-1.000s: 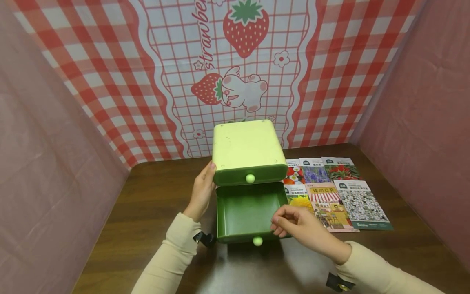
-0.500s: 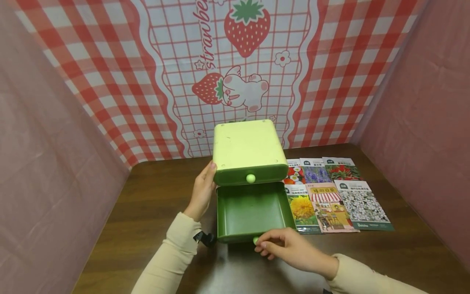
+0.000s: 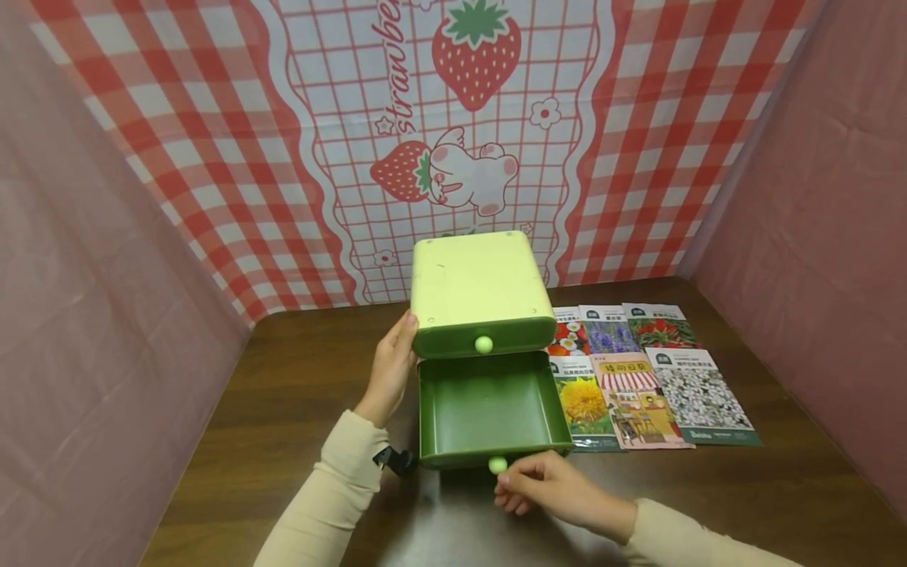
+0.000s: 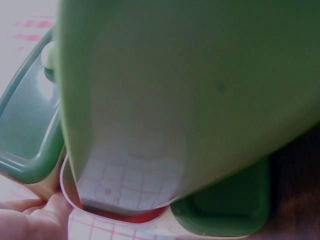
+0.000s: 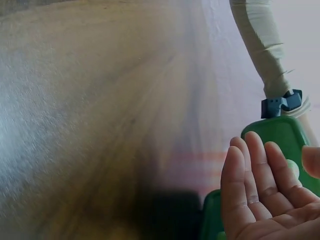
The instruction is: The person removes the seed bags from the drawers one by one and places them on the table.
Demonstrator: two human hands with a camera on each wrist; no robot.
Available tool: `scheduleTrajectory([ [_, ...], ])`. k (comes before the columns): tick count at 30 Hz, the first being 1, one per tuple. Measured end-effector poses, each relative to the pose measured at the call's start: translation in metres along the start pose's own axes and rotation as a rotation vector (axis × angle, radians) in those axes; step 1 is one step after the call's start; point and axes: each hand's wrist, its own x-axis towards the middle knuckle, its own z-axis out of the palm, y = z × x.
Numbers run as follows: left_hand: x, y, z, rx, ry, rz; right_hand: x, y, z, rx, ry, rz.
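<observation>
A pale yellow cabinet (image 3: pixel 478 276) with green drawers stands at the back of the table. Its middle drawer (image 3: pixel 489 402) is pulled out and holds nothing; the top drawer (image 4: pixel 30 115) is closed, and a closed bottom drawer (image 4: pixel 225 205) shows below in the left wrist view. My left hand (image 3: pixel 390 366) rests against the cabinet's left side, thumb near the front corner. At the pulled-out drawer's round knob (image 3: pixel 498 465) is my right hand (image 3: pixel 549 488), close to its right side. In the right wrist view its fingers (image 5: pixel 257 175) are lightly bent, the thumb apart from them.
Several flower seed packets, among them one with a yellow bloom (image 3: pixel 583 402) and one with white flowers (image 3: pixel 701 398), lie right of the cabinet on the brown table (image 3: pixel 305 409). A strawberry-print cloth (image 3: pixel 468 118) hangs behind; pink curtains flank the sides.
My right hand has come down and left from the drawer's right edge to its knob, then shifted slightly off it. The left hand and the drawer have stayed put.
</observation>
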Motion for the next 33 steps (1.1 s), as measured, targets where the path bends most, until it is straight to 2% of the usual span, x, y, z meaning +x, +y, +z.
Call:
scheduleTrajectory([
  [6,0.000,0.000,0.000,0.005,0.000,-0.005,0.003,0.007,0.004,0.085,0.070,0.097],
  [13,0.000,0.001,0.000,0.013,-0.004,0.012,0.006,0.007,0.008,0.191,0.130,0.125],
  [20,0.000,0.001,0.000,0.007,-0.007,0.016,0.009,0.001,0.008,0.199,0.208,0.137],
  [33,0.000,0.000,-0.001,0.005,-0.006,0.007,0.023,-0.016,-0.006,0.207,0.218,0.157],
])
